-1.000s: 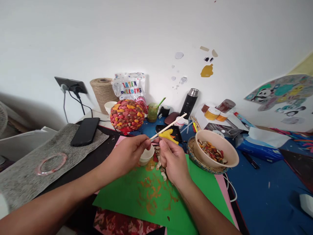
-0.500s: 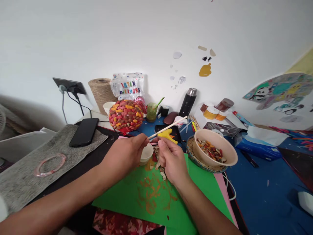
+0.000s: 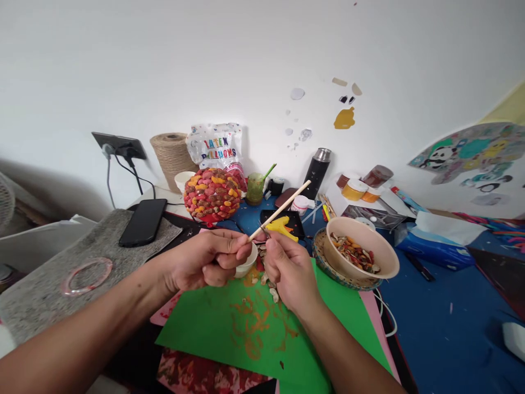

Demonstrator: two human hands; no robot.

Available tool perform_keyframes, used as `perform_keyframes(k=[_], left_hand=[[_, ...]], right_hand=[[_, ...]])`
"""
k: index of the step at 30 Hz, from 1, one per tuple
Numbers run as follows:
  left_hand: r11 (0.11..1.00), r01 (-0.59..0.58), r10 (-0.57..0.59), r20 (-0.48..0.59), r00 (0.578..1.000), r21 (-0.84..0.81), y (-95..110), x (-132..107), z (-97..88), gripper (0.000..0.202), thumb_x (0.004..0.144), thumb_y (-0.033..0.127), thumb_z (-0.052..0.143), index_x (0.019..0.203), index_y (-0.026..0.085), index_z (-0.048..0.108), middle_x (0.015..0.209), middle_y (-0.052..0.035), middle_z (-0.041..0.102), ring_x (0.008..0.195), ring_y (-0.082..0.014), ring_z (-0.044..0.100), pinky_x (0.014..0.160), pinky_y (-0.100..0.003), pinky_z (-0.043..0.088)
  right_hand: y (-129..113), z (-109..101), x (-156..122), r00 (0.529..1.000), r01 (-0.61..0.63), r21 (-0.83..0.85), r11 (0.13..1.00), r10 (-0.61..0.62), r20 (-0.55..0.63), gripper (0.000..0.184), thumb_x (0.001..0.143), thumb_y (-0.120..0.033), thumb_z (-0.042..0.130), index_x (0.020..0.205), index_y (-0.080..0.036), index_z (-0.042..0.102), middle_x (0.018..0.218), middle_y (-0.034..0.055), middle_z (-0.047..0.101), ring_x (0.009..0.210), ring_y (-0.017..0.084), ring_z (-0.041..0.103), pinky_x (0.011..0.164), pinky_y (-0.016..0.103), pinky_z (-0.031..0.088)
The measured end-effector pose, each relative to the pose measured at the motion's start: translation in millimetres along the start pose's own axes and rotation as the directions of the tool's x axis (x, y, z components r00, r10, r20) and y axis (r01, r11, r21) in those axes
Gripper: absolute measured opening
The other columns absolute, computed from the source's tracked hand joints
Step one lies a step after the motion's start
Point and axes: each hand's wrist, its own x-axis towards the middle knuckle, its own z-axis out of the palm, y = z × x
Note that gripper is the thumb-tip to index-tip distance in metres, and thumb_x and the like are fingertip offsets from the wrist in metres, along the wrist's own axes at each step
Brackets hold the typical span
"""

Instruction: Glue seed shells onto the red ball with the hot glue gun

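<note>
My left hand [image 3: 209,261] is closed, pinching the lower end of a thin wooden stick [image 3: 283,207] that slants up to the right. My right hand [image 3: 289,271] is just right of it, with thumb and fingers pinched together at the stick's lower end around something small that I cannot make out. A small white cup [image 3: 247,266] sits between and below the two hands. Both hands hover over a green paper sheet [image 3: 254,334] smeared with orange paint, with several pale shells [image 3: 273,293] lying on it. A yellow glue gun [image 3: 284,227] lies just behind the hands.
A beige bowl [image 3: 383,249] of coloured shells sits on a woven tray at right. Behind are a shell-covered ball [image 3: 212,194], a twine spool [image 3: 172,152], a balloon bag [image 3: 216,145], a black flask [image 3: 318,171] and paint jars [image 3: 356,189]. A phone [image 3: 143,221] and a pink ring [image 3: 86,274] lie on a grey mat at left.
The stick's far end has swung upward to a steeper slant. My left hand has turned over so its fingers curl underneath. My right hand has barely moved.
</note>
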Motion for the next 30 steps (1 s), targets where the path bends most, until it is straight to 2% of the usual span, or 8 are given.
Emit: perform_keyframes(k=[2,6,12,20,23,25,28,30], left_hand=[[0.999,-0.026,0.028,-0.053,0.998,0.040,-2,3,-2.5,0.043,0.084,0.053,0.084,0.078,0.020,0.057,0.057,0.0118,0.024,0.044,-0.0050,0.008,0.037,-0.020,0.008],[0.953,-0.161,0.218,-0.208,0.954,0.258,-6,5,0.3,0.047,0.095,0.063,0.075,0.097,0.017,0.066,0.062,0.0094,0.032,0.051,-0.0077,0.020,0.044,-0.020,0.017],[0.878,-0.234,0.344,-0.210,0.915,0.418,-6,3,4.3,0.054,0.096,0.075,0.069,0.097,0.022,0.056,0.064,0.0105,0.034,0.053,-0.0089,0.024,0.048,-0.020,0.023],[0.593,-0.141,0.585,-0.304,0.752,0.793,-5,1,11.0,0.042,0.105,0.056,0.053,0.091,0.019,0.067,0.078,-0.0003,0.060,0.070,-0.0163,0.052,0.063,-0.026,0.041],[0.520,-0.083,0.619,-0.308,0.722,0.850,-8,1,15.9,0.039,0.105,0.051,0.050,0.088,0.020,0.067,0.080,-0.0021,0.067,0.073,-0.0186,0.056,0.066,-0.027,0.043],[0.563,-0.101,0.586,-0.310,0.749,0.820,-10,2,15.2,0.039,0.103,0.053,0.053,0.087,0.020,0.066,0.076,-0.0012,0.063,0.070,-0.0176,0.053,0.063,-0.026,0.040],[0.806,-0.169,0.377,-0.272,0.885,0.567,-11,3,10.0,0.044,0.099,0.063,0.059,0.085,0.021,0.062,0.063,0.0053,0.042,0.054,-0.0128,0.034,0.050,-0.024,0.028],[0.917,-0.155,0.246,-0.215,0.945,0.368,-9,4,7.3,0.046,0.096,0.066,0.062,0.083,0.022,0.058,0.060,0.0089,0.031,0.049,-0.0106,0.022,0.045,-0.024,0.022]], right_hand=[[3,-2,3,1.000,-0.010,-0.003,1.000,0.009,-0.022,0.049,0.092,-0.066,0.081,0.099,-0.018,0.079,0.051,-0.0137,0.032,0.044,0.007,0.021,0.042,0.023,0.015],[7,-5,8,0.996,-0.010,-0.007,1.000,0.009,-0.084,0.051,0.090,-0.067,0.082,0.098,-0.017,0.079,0.050,-0.0141,0.031,0.043,0.007,0.019,0.041,0.022,0.014],[5,-5,7,0.997,-0.010,-0.011,1.000,0.009,-0.080,0.052,0.090,-0.068,0.082,0.099,-0.017,0.080,0.050,-0.0141,0.031,0.044,0.006,0.018,0.041,0.022,0.013],[1,-4,6,0.998,-0.013,-0.090,0.996,0.007,-0.067,0.059,0.088,-0.074,0.080,0.100,-0.016,0.080,0.051,-0.0132,0.031,0.045,0.007,0.019,0.043,0.023,0.014],[0,-2,6,0.997,-0.020,-0.106,0.994,0.012,-0.077,0.060,0.087,-0.076,0.080,0.098,-0.017,0.079,0.052,-0.0129,0.031,0.045,0.007,0.019,0.043,0.023,0.014],[0,-2,5,0.997,-0.017,-0.108,0.994,0.009,-0.075,0.059,0.087,-0.075,0.081,0.097,-0.017,0.079,0.053,-0.0126,0.031,0.045,0.007,0.019,0.043,0.024,0.013],[-2,-2,3,0.999,-0.005,-0.106,0.994,0.001,-0.037,0.057,0.088,-0.074,0.081,0.098,-0.018,0.080,0.054,-0.0121,0.033,0.046,0.007,0.020,0.043,0.023,0.015],[-3,-2,2,1.000,0.004,-0.100,0.995,-0.006,-0.016,0.056,0.089,-0.073,0.080,0.099,-0.018,0.080,0.055,-0.0120,0.034,0.046,0.007,0.021,0.043,0.023,0.016]])
